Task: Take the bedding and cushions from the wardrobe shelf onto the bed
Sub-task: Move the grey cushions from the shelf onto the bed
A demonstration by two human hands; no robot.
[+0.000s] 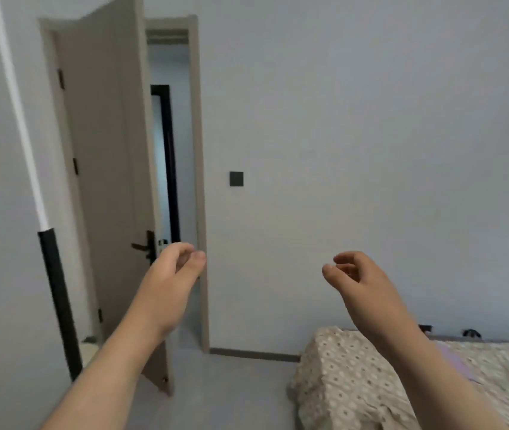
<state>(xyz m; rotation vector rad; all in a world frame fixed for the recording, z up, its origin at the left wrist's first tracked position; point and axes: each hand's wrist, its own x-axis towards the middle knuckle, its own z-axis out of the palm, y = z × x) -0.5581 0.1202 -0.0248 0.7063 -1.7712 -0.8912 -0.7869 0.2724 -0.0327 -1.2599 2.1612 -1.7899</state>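
Both my hands are raised in front of me with nothing in them. My left hand (172, 274) hovers in front of the open door, fingers loosely curled and apart. My right hand (358, 277) is up before the bare wall, fingers likewise loosely curled. The bed (349, 377), covered with a beige dotted sheet, fills the lower right corner under my right forearm. No wardrobe, bedding pile or cushion is in view.
A beige door (107, 169) stands open inward at the left, with a dark handle (144, 247). A black and white vertical edge (58, 293) runs down the far left. A dark wall switch (236, 178) sits on the wall. Grey floor (231, 395) lies between door and bed.
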